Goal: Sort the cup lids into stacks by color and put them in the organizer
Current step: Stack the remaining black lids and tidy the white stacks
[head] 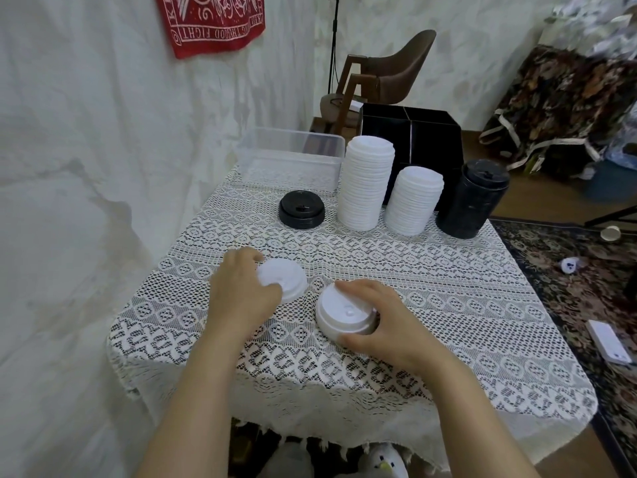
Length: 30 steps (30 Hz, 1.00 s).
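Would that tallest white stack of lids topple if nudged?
Probably: the tallest white stack is tall over a narrow base. Its nested lids look thin and light, so little push is needed. The lace tablecloth may snag its base rather than let it slide.

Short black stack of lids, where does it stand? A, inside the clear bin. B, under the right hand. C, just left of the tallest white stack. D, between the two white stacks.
C: the short black stack stands on the tablecloth just left of the tallest white stack, in front of the clear bin and not in it.
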### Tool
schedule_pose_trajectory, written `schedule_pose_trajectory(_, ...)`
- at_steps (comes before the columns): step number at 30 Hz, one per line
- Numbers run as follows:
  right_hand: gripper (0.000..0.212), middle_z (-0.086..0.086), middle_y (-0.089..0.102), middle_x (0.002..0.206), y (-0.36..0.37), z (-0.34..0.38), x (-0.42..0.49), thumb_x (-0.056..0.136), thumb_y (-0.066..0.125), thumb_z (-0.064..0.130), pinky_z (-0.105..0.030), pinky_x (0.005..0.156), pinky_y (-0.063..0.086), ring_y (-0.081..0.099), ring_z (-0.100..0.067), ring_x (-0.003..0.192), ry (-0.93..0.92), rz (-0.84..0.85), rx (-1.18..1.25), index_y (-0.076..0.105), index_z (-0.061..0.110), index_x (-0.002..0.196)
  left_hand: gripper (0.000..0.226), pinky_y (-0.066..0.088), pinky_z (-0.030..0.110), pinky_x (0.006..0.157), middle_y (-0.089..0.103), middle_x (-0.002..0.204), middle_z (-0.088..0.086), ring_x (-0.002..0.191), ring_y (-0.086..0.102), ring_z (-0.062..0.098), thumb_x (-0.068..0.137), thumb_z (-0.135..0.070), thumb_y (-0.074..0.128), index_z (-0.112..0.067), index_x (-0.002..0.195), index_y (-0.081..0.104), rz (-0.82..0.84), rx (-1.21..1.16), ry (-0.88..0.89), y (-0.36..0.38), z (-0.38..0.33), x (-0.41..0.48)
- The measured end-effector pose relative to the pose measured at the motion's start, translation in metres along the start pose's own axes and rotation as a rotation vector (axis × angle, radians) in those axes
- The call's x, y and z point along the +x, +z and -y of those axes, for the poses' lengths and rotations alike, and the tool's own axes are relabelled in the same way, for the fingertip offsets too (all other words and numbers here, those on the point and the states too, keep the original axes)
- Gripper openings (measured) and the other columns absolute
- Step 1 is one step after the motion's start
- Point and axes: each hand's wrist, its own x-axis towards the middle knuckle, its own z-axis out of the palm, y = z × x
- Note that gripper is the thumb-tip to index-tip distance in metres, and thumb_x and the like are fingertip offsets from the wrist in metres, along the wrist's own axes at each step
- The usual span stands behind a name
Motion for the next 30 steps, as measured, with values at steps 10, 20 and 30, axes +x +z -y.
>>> schedule_pose_trajectory(10, 0.082, 0.020, 0.032, 0.130, -0.001, 0.001, -0.001, 0.074, 0.081, 0.028, -0.038, 0.114, 0.031, 0.032, -0.006, 0.123, -0.010, 0.002, -0.011, 0.037, 0.042, 0.142, 0.085, 0.027, 0.038, 0.112, 0.034, 0.148, 0.001, 0.133, 0.035, 0.021, 0.080, -0.036, 0.076, -0.014, 0.149, 0.031, 0.243, 0.096, 0.139, -0.005, 0.002, -0.002)
schedule_pose_trajectory(20, 0.106, 0.011, 0.032, 0.147, -0.001, 0.002, -0.002, 0.065, 0.088, 0.037, -0.041, 0.117, 0.024, 0.029, -0.006, 0.130, 0.011, -0.028, 0.010, 0.023, 0.039, 0.149, 0.073, 0.021, 0.025, 0.109, 0.031, 0.151, -0.012, 0.135, 0.030, 0.008, 0.080, -0.033, 0.076, -0.021, 0.144, 0.044, 0.132, 0.025, 0.297, -0.020, -0.027, -0.018)
schedule_pose_trajectory(30, 0.123, 0.008, 0.026, 0.158, -0.020, -0.004, -0.010, 0.057, 0.091, 0.036, -0.038, 0.116, 0.020, 0.024, -0.013, 0.144, 0.090, -0.042, -0.001, 0.014, 0.035, 0.153, 0.071, 0.020, 0.024, 0.110, 0.027, 0.152, -0.015, 0.137, 0.028, 0.008, 0.080, -0.038, 0.075, -0.028, 0.143, 0.044, 0.299, 0.034, 0.387, 0.004, -0.050, -0.040)
